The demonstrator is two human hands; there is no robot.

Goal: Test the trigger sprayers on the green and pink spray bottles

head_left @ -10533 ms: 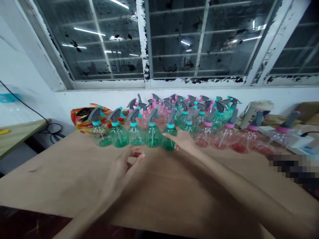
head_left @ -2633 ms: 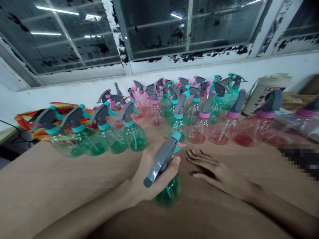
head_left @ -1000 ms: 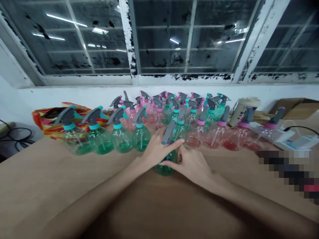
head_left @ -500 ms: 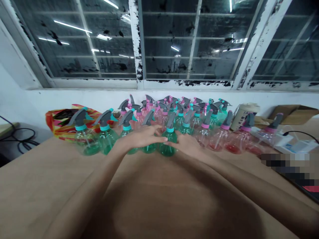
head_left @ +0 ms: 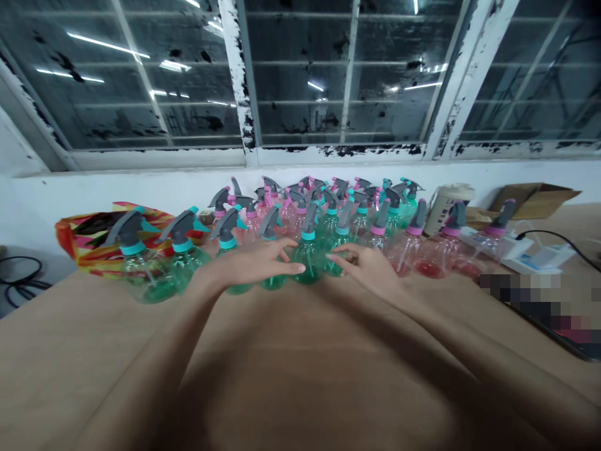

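Observation:
Green spray bottles with turquoise collars and grey trigger heads stand in a front row. My left hand (head_left: 256, 260) is open beside a green spray bottle (head_left: 307, 252), thumb and fingers apart and the thumb near its lower left side. My right hand (head_left: 369, 266) is open, with bent fingers and thumb spread in front of another green spray bottle (head_left: 342, 235). Whether its fingertips touch that bottle I cannot tell. Pink spray bottles (head_left: 432, 254) with a little red liquid continue the row on the right.
Several more pink and green bottles crowd behind, against the wall. A colourful plastic bag (head_left: 75, 241) lies at the left. A white cup (head_left: 448, 203), a cardboard box (head_left: 535, 199), a white power strip (head_left: 539, 257) and a dark, blurred-out device (head_left: 539, 319) are at the right.
Both hands have parted from around the middle green bottle; my right hand has shifted right toward the neighbouring bottle. The camera view has moved slightly. The bottles still stand in their row.

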